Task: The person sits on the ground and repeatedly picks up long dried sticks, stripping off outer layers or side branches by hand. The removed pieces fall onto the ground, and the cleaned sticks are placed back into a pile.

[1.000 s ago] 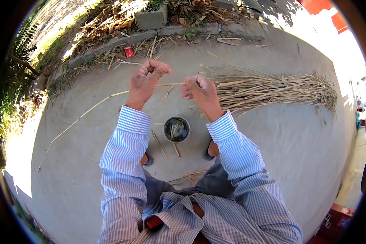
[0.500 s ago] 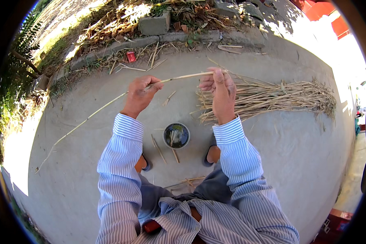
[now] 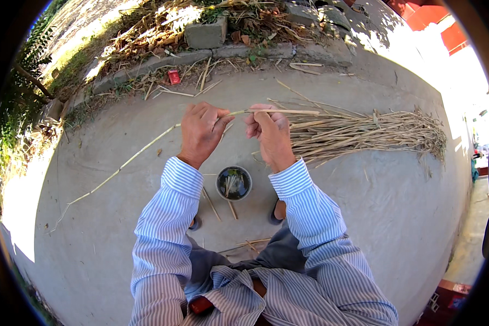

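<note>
Both hands are up in front of me, holding one long dry stalk [image 3: 126, 162]. My left hand [image 3: 200, 133] is closed round its middle, and the thin part bends away down to the left. A short span from it, my right hand [image 3: 271, 136] pinches the stalk between thumb and fingers. The thicker straw-coloured end sticks out to the right past that hand. Below the hands, a round bowl [image 3: 234, 183] of dark liquid stands on the ground between my feet, with several short pale pieces in it.
A large bundle of dry stalks [image 3: 369, 133] lies at the right. Loose cut pieces [image 3: 212, 204] are beside the bowl and near my legs. Along the far kerb [image 3: 146, 66] are straw litter, a concrete block [image 3: 206, 33] and a small red packet [image 3: 174, 76].
My right hand has come left and down along the stalk, closer to my left hand. The left hand has shifted slightly right. More of the thick end now shows beyond the right hand.
</note>
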A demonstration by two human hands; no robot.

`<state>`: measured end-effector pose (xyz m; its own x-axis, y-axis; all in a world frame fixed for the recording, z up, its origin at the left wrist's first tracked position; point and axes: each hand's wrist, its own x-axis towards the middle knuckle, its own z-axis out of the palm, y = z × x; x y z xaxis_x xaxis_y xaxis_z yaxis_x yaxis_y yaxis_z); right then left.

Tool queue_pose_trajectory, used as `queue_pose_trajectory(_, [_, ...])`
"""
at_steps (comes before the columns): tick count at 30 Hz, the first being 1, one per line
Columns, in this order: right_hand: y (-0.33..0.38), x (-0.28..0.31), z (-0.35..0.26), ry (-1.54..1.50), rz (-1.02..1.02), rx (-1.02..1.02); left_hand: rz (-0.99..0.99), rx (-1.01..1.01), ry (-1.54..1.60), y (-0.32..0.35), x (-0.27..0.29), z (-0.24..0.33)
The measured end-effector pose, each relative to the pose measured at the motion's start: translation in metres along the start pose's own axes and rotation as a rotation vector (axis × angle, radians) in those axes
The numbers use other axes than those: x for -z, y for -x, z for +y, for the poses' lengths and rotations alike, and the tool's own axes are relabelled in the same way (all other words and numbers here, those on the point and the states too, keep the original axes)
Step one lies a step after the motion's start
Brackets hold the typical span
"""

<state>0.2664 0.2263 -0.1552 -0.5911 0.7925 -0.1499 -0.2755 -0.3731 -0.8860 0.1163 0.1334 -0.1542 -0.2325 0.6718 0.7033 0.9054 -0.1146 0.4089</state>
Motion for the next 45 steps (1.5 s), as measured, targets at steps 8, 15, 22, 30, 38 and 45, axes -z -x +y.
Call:
queue_pose_trajectory(8, [0.001,0.000,0.006,-0.090,-0.012,0.128,0.033,0.012,0.052,0.004,-0.007,0.002])
queue_pose_trajectory(15, [0.007,-0.002,-0.010,0.293,-0.062,0.259,-0.055,0.094,0.196,0.007,-0.012,-0.004])
queue_pose_trajectory(22, [0.005,0.005,-0.024,0.455,-0.298,0.193,-0.358,0.554,0.698,0.016,0.007,-0.012])
queue_pose_trajectory(30, [-0.005,0.007,-0.015,0.137,-0.329,-0.113,-0.699,0.704,0.929,0.014,0.047,-0.007])
queue_pose_trajectory(38, [-0.050,0.022,0.038,-0.049,0.015,-0.545,-0.571,0.709,0.874,0.015,0.066,-0.012])
queue_pose_trajectory(45, [-0.037,-0.003,0.001,0.287,-0.238,-0.223,-0.608,0.706,0.652,0.036,0.063,-0.040])
